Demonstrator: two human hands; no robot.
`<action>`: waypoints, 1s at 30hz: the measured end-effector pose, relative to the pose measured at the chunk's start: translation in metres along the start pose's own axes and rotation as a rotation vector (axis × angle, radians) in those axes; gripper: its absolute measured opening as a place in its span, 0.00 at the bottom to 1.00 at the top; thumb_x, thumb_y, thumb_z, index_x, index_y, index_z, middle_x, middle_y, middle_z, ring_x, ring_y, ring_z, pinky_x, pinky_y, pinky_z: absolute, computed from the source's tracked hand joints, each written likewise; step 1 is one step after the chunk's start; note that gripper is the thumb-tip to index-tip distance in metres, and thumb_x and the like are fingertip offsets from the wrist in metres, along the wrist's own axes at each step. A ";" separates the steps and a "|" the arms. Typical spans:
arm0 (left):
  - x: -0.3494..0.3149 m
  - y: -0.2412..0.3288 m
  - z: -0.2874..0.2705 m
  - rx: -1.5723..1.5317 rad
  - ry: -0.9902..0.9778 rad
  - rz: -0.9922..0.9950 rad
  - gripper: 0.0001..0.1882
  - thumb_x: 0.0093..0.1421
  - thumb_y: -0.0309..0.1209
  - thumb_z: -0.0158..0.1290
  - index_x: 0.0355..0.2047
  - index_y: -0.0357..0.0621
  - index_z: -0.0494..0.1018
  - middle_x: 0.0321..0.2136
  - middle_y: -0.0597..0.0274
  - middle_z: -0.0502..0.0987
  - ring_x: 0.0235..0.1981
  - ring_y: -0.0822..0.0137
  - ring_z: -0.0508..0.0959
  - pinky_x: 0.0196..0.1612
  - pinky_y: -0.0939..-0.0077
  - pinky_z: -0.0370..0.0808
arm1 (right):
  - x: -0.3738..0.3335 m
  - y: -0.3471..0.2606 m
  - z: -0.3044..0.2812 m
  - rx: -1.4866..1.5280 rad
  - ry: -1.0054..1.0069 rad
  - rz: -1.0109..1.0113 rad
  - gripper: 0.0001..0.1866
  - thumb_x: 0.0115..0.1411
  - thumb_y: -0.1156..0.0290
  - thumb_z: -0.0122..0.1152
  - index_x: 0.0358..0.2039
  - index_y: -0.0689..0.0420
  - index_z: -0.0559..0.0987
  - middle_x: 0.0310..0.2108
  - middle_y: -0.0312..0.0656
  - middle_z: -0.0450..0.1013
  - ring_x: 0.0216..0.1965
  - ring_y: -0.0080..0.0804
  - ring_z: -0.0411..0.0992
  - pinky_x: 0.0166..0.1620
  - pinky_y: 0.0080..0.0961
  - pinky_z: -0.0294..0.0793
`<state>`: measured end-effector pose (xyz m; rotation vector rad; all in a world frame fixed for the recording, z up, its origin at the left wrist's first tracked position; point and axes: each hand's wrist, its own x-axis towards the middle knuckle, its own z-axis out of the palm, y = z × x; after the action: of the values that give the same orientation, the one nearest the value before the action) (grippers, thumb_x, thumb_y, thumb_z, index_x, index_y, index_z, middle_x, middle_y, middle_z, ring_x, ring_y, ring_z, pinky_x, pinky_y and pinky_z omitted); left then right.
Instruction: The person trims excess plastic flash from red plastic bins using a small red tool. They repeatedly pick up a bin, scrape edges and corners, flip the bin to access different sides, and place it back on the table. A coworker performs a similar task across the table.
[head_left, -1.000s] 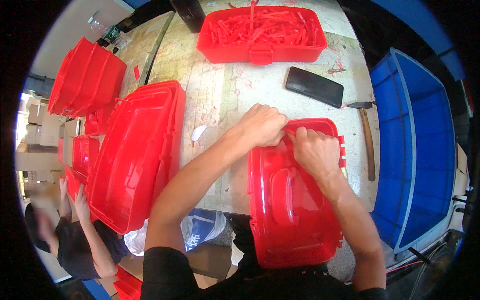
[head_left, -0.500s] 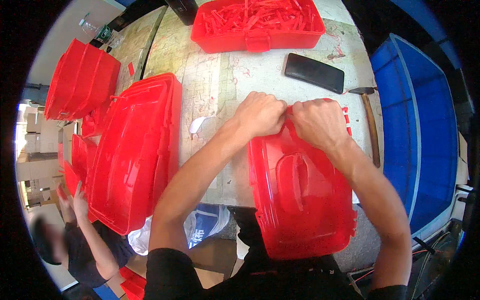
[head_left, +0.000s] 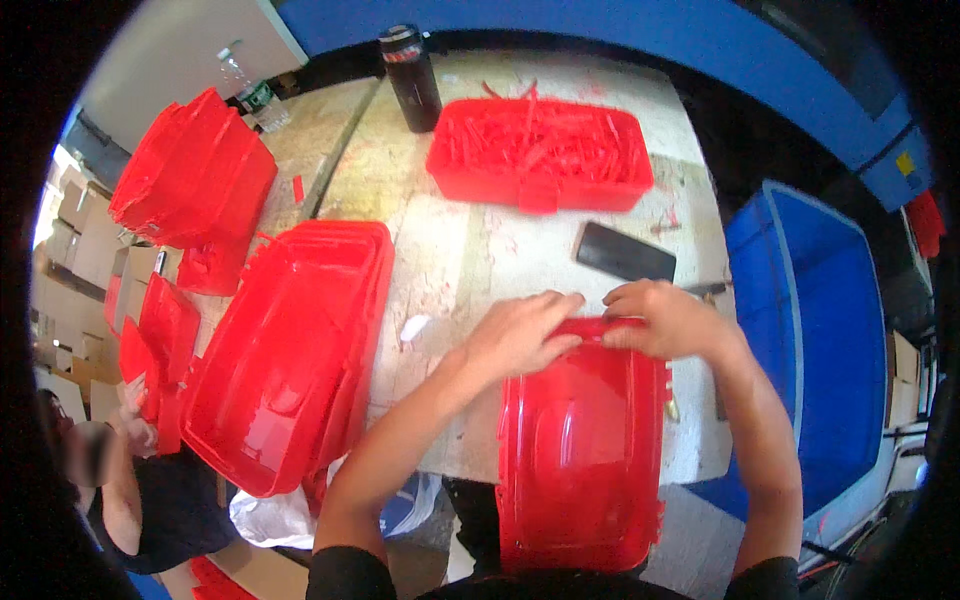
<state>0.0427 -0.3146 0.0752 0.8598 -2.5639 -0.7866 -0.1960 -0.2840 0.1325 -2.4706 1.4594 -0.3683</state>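
Note:
A shiny red plastic box lid (head_left: 585,460) lies lengthwise in front of me, its near end against my body and its far end on the table. My left hand (head_left: 522,332) grips the left part of its far end, thumb on the near side. Across from it, my right hand (head_left: 668,322) has its fingers curled over the right part of the same end. Between the hands a narrow red strip (head_left: 597,327) shows; whether it is the lid's rim or a separate piece, I cannot tell. Small notched tabs run along the lid's long edges.
Stacked red lids (head_left: 290,350) lie left, below nested red boxes (head_left: 195,170). Beyond my hands are a black phone (head_left: 625,252), a red box of small red plastic pieces (head_left: 540,195) and a black flask (head_left: 410,85). A blue crate (head_left: 835,350) stands right; a co-worker sits lower left.
My view has tilted up, showing more of the far table. The lid's raised handle shape no longer stands out, and my closed fists have loosened, with fingers and thumbs now along the lid's far end.

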 end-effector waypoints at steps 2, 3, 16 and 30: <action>0.001 0.007 0.006 0.171 0.114 0.067 0.26 0.60 0.35 0.58 0.58 0.43 0.69 0.54 0.45 0.74 0.52 0.47 0.76 0.54 0.58 0.74 | 0.045 0.033 -0.019 -0.023 -0.038 0.106 0.08 0.58 0.67 0.64 0.34 0.57 0.84 0.37 0.50 0.80 0.39 0.48 0.79 0.43 0.41 0.78; 0.003 0.011 0.011 0.217 0.168 0.145 0.27 0.60 0.33 0.58 0.59 0.44 0.68 0.55 0.46 0.73 0.54 0.48 0.75 0.55 0.57 0.73 | 0.073 0.047 -0.019 -0.038 0.111 0.216 0.11 0.59 0.63 0.62 0.34 0.57 0.85 0.35 0.51 0.80 0.38 0.50 0.79 0.43 0.43 0.78; -0.025 -0.017 0.003 0.413 -0.048 -0.091 0.38 0.54 0.23 0.52 0.68 0.51 0.59 0.44 0.50 0.76 0.43 0.51 0.79 0.42 0.61 0.79 | 0.170 0.132 -0.022 0.483 0.166 0.627 0.14 0.58 0.64 0.61 0.33 0.64 0.80 0.31 0.49 0.77 0.31 0.39 0.76 0.33 0.35 0.73; -0.042 0.123 -0.002 -0.884 0.085 0.061 0.14 0.69 0.27 0.50 0.52 0.36 0.72 0.28 0.62 0.80 0.29 0.71 0.81 0.36 0.78 0.78 | -0.139 -0.080 -0.003 1.580 0.040 0.368 0.15 0.73 0.60 0.49 0.43 0.62 0.74 0.19 0.29 0.60 0.18 0.17 0.54 0.22 0.18 0.52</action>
<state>0.0202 -0.2075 0.1445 0.4923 -1.8275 -1.6188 -0.1964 -0.1247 0.1502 -0.9176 0.8856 -0.9708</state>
